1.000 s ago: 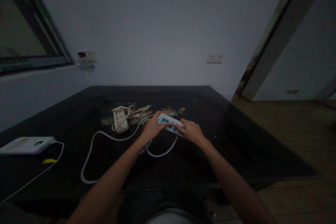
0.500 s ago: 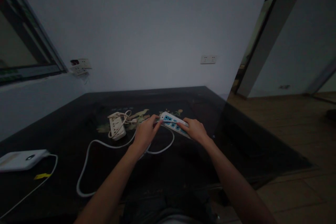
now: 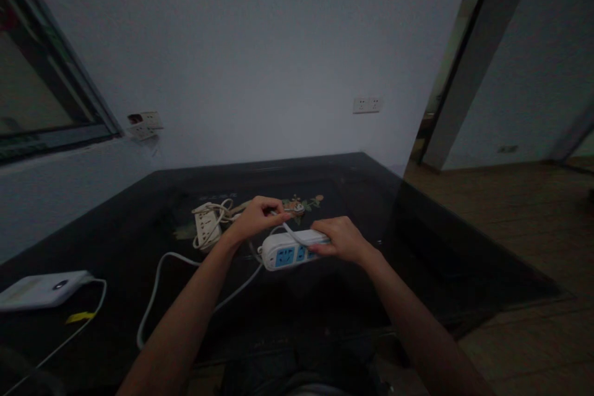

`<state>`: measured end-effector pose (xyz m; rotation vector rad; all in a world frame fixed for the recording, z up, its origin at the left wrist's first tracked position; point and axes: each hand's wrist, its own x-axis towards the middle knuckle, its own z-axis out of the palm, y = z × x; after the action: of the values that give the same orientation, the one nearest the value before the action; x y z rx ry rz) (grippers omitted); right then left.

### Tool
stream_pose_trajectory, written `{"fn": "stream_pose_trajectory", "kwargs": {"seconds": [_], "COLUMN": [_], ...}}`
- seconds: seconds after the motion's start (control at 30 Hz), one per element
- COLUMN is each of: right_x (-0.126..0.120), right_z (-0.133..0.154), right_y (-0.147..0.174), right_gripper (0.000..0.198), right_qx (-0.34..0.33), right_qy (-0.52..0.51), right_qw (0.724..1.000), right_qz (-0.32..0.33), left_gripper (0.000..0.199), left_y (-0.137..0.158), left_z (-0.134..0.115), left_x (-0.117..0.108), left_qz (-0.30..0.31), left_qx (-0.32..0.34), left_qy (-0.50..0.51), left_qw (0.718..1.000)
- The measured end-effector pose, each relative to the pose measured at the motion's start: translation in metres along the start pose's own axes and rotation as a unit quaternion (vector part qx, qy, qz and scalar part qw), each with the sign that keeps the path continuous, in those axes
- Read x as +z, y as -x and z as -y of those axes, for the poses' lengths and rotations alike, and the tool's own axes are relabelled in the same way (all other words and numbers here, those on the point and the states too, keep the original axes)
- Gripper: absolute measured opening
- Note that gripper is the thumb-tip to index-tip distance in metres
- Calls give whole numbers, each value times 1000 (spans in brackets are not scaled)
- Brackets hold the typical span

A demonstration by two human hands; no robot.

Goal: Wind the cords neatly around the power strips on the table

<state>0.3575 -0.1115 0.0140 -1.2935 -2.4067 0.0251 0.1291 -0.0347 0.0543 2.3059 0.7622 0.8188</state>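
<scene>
Right hand (image 3: 344, 238) wrapped around a rounded white plastic strip (image 3: 273, 257) with blue sockets (image 3: 284, 256), left hand (image 3: 257, 218) pinching a smooth pale cord (image 3: 290, 232) slanting over it, a boxy cream block (image 3: 204, 219) left of that hand, glossy black table (image 3: 371, 303) beneath both.

"How's the light?"
"Dim. Beyond the grip, the wall (image 3: 278, 74) looks palest, though grainy; this side of the grip, the tabletop (image 3: 343, 309) sinks nearly to black. I can't tell the source."
"And in the grip?"
"The white power strip (image 3: 288, 255) stands out against the dark, fairly crisp."
"Distortion?"
"Well right of the grip, the tabletop's corner stretches outward."
</scene>
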Motion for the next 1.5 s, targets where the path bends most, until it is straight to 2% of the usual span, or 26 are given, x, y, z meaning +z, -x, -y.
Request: {"fn": "stream_pose_trajectory", "kwargs": {"seconds": [0.1, 0.17, 0.23, 0.3, 0.4, 0.53, 0.63, 0.73, 0.87, 1.0, 1.2, 1.33, 1.5], "right_x": [-1, -2, -4, -6, -7, -4, -2, 1, 3, 4, 3, 4, 9], "right_z": [4, 5, 4, 1, -5, -10, -9, -7, -3, -2, -4, -7, -15], "right_y": [2, 3, 3, 3, 2, 1, 0, -1, -2, -3, -4, -4, -4], "right_gripper": [51, 54, 53, 50, 45, 43, 44, 44, 46, 47, 49, 55, 69], "right_qx": [-29, -26, -9, 18, 59, 87, 97, 92, 69, 62, 54, 61, 89], "right_qy": [-60, -88, -110, -124, -142, -198, -237, -261, -279, -292, -308, -371, -448], "right_qw": [996, 993, 991, 989, 985, 973, 963, 958, 956, 953, 948, 925, 889], "right_qz": [-51, -72, -77, -76, -81, -82, -80, -73, -59, -49, -56, -50, -17], "left_gripper": [49, 56, 59, 53, 47, 81, 91, 90, 80, 74, 79, 71, 67], "left_y": [-1, 0, 4, 9, 18, 27, 29, 29, 30, 32, 32, 32, 32], "left_z": [4, 5, 5, 4, 9, 20, 21, 15, 12, 12, 10, 12, 9], "left_x": [15, 28, 39, 46, 45, 37, 37, 44, 49, 46, 46, 45, 41], "left_qz": [-13, -24, -43, -77, -128, -90, -46, -33, -40, -52, -44, -46, -55], "left_qx": [4, 5, 1, -3, 6, 49, 66, 42, 37, 50, 63, 82, 85], "left_qy": [112, 156, 173, 182, 213, 274, 243, 210, 219, 186, 216, 238, 193], "left_qw": [994, 987, 984, 980, 969, 956, 967, 976, 974, 980, 973, 967, 976]}}
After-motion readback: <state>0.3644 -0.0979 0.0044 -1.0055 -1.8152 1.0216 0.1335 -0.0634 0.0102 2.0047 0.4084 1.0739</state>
